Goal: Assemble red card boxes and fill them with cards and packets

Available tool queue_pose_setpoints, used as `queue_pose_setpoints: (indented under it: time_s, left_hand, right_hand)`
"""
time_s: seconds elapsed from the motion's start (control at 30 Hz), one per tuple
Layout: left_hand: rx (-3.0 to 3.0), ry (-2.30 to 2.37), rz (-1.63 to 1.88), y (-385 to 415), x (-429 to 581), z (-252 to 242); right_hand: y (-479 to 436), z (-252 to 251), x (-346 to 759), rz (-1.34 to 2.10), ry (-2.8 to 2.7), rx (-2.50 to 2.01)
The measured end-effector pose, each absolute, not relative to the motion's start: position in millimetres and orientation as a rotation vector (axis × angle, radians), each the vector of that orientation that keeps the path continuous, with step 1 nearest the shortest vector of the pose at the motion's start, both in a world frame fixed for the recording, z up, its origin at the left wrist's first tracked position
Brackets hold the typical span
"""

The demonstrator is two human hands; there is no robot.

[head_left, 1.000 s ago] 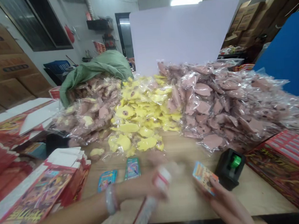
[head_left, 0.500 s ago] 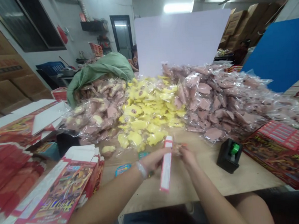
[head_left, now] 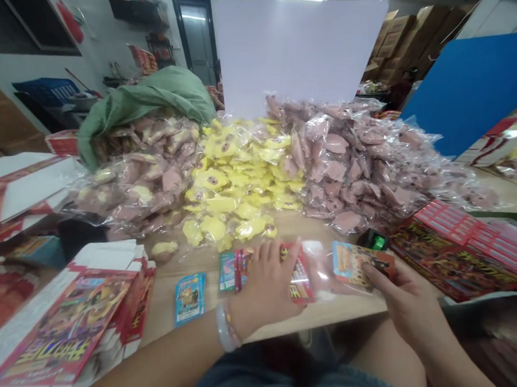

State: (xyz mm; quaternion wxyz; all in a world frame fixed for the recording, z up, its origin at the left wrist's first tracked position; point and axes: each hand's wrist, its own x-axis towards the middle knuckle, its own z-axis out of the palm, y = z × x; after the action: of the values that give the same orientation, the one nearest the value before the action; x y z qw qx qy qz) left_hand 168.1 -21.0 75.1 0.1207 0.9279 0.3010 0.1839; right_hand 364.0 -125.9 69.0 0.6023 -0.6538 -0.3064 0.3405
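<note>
My left hand lies palm down on a narrow red printed cardboard box and grips it against the wooden table. A clear plastic bag lies just right of that box. My right hand pinches an orange-and-blue printed card between thumb and fingers, near the bag. Left of my left hand, a small printed card and a red packet lie partly under my fingers. A blue printed card lies farther left.
Heaps of bagged pink and yellow soft toys fill the table's far side. Flat red printed boxes are stacked on the left, more on the right. A black tape dispenser stands behind my right hand.
My view has shifted and both hands have moved apart. The red box now lies flat under my left hand, and the printed card is in my right hand, beside the plastic bag.
</note>
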Motion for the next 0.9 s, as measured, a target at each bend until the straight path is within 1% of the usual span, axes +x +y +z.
queue_pose_setpoints:
  time_s: [0.07,0.13,0.2,0.23,0.33,0.4,0.47,0.5,0.53,0.57,0.63,0.67,0.7,0.8,0.83,0.9]
  left_hand:
    - [2.721,0.847,0.531,-31,171,78]
    - [2.693,0.838,0.545,-42,178,76]
    - [2.613,0.903,0.565,-53,183,73]
    - [2.547,0.972,0.578,-59,184,71]
    - [2.299,1.107,0.607,-75,177,71]
    - [2.102,0.978,0.558,-80,165,76]
    - [1.843,0.695,0.422,-82,151,82]
    - [1.698,0.559,0.369,-83,144,84]
    - [1.563,0.455,0.357,-84,140,84]
    - [1.450,0.399,0.391,-86,137,83]
    - [1.299,0.398,0.543,-93,135,76]
    - [1.261,0.408,0.596,-98,136,71]
    - [1.243,0.421,0.622,-104,138,66]
    - [1.339,0.488,0.581,-116,142,55]
    - [1.414,0.548,0.575,-119,143,53]
    - [1.579,0.668,0.569,-122,143,50]
  right_hand:
    - [-121,78,356,0.932,-0.930,-1.548]
    - [-115,91,346,1.196,-1.076,-1.495]
    - [-111,103,339,1.472,-1.031,-1.367]
    - [-111,108,336,1.554,-0.974,-1.316]
    - [-117,119,329,1.591,-1.033,-1.349]
    - [-124,125,324,1.665,-1.237,-1.427]
    - [-131,130,323,1.813,-1.400,-1.439]
    - [-135,131,325,1.786,-1.450,-1.462]
    - [-139,131,327,1.647,-1.466,-1.521]
    - [-143,129,329,1.411,-1.427,-1.601]
    - [-155,118,332,0.880,-1.168,-1.708]
    - [-161,111,331,0.743,-1.003,-1.707]
    - [-168,103,329,0.732,-0.846,-1.678]
    - [-187,82,319,1.075,-0.530,-1.518]
    - [-191,77,317,1.135,-0.466,-1.481]
    - [-198,74,317,1.028,-0.422,-1.507]
